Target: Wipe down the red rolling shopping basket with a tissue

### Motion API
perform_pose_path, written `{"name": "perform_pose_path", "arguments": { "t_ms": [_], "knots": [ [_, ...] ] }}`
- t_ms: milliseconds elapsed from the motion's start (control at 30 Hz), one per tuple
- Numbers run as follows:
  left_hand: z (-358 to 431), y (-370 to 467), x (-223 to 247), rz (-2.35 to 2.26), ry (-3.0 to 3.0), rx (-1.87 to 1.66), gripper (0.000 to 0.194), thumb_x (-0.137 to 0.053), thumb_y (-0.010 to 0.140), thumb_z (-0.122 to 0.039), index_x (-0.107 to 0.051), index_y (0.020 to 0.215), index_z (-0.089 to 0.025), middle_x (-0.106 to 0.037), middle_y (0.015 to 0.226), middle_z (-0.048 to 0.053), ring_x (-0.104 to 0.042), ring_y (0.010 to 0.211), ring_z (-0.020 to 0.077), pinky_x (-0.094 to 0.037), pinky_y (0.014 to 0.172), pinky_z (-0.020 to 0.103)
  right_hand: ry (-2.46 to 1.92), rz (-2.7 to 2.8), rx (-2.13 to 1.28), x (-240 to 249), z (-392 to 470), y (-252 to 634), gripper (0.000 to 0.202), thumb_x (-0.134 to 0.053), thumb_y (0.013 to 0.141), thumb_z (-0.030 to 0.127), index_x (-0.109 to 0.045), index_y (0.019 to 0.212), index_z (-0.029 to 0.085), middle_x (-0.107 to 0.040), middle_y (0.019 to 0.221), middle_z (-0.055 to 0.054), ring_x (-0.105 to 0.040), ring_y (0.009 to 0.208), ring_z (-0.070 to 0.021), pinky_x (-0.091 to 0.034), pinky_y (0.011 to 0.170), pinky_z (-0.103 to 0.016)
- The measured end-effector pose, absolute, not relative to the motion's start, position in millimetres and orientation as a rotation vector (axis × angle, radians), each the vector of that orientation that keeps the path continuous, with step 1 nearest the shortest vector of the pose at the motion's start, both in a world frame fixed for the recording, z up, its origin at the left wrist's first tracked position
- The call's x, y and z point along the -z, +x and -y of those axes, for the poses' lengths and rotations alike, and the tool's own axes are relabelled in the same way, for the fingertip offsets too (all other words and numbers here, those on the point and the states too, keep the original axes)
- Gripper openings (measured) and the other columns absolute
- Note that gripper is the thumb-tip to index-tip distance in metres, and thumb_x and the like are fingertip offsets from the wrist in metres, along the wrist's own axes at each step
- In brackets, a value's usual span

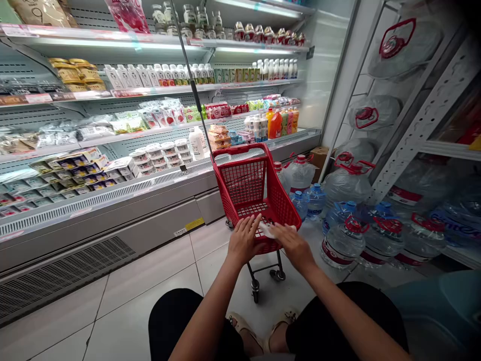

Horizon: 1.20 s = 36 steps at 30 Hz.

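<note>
A small red shopping cart [285, 200] with plastic mesh walls stands on the floor in front of my knees. At its near rim lies my left hand [244, 243], fingers stretched out, with nothing visible in it. Beside it my right hand [295, 245] holds a crumpled white wipe [267, 230] under its fingers, over the same near edge of the cart. The fingertips partly cover the rim, so how firmly they touch it is hard to tell. Mesh floor shows inside the cart beyond my hands.
An open refrigerated display case [158, 210] with drinks and tubs runs along the left and back. Large water bottles [343, 240] stand close on the right beside a white metal rack [417, 135]. A bluish plastic object [443, 311] is at the lower right.
</note>
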<state>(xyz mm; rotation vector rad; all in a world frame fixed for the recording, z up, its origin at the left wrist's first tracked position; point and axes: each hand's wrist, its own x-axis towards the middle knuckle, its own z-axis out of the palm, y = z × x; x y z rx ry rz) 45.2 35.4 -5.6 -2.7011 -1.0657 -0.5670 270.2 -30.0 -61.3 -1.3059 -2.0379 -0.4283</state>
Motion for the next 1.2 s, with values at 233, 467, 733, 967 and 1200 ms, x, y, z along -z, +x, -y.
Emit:
{"name": "perform_pose_path", "arguments": {
  "t_ms": [233, 467, 733, 967, 1200],
  "knots": [
    [-26.7, 64.2, 12.4, 1.176, -2.578, 0.532, 0.103, -0.073, 0.089, -0.052, -0.014, 0.168, -0.022, -0.051, 0.157, 0.014, -0.049, 0.143, 0.0311, -0.033, 0.124, 0.049, -1.467, 1.862, 0.459, 59.3, 20.8, 332.8, 0.059, -0.03, 0.101, 0.007, -0.045, 0.156, 0.022, -0.061, 0.149, -0.007, -0.047, 0.147, -0.0221, -0.038, 0.123, -0.051],
    [-23.4, 80.7, 21.7, 1.259, -2.499, 0.592, 0.095, -0.066, 0.092, -0.035, -0.011, 0.168, -0.022, -0.053, 0.156, 0.014, -0.051, 0.141, 0.0291, -0.033, 0.124, 0.047, -1.344, 1.939, 0.327, 62.0, 25.3, 238.8, 0.052, -0.041, 0.104, 0.018, -0.046, 0.156, 0.021, -0.06, 0.149, -0.008, -0.045, 0.148, -0.0242, -0.037, 0.123, -0.051],
    [-18.7, 75.9, 23.2, 1.282, -2.5, 0.641, 0.1, -0.066, 0.093, -0.045, -0.005, 0.168, -0.021, -0.05, 0.158, 0.015, -0.051, 0.141, 0.0312, -0.034, 0.123, 0.049, -1.214, 2.108, 0.189, 54.2, 8.0, 281.2, 0.051, -0.044, 0.104, 0.018, -0.051, 0.152, 0.033, -0.062, 0.149, -0.002, -0.052, 0.143, -0.0214, -0.041, 0.121, -0.052],
    [-17.5, 81.1, 23.8, 1.352, -2.473, 0.606, 0.095, -0.063, 0.096, -0.045, -0.006, 0.168, -0.02, -0.049, 0.159, 0.014, -0.05, 0.143, 0.0306, -0.032, 0.125, 0.049, -1.429, 1.797, 0.262, 58.2, 0.2, 333.9, 0.058, -0.03, 0.101, 0.007, -0.053, 0.152, 0.025, -0.059, 0.151, -0.005, -0.049, 0.145, -0.0197, -0.046, 0.119, -0.043],
    [-16.5, 86.8, 23.8, 1.352, -2.466, 0.728, 0.091, -0.055, 0.098, -0.031, 0.001, 0.168, -0.017, -0.03, 0.17, 0.014, -0.035, 0.154, 0.0293, -0.027, 0.128, 0.049, -1.236, 2.024, 0.392, 62.4, 21.1, 238.8, 0.064, -0.038, 0.096, 0.0, -0.047, 0.156, 0.021, -0.056, 0.153, -0.006, -0.052, 0.143, -0.0207, -0.046, 0.12, -0.042]
  ]
}}
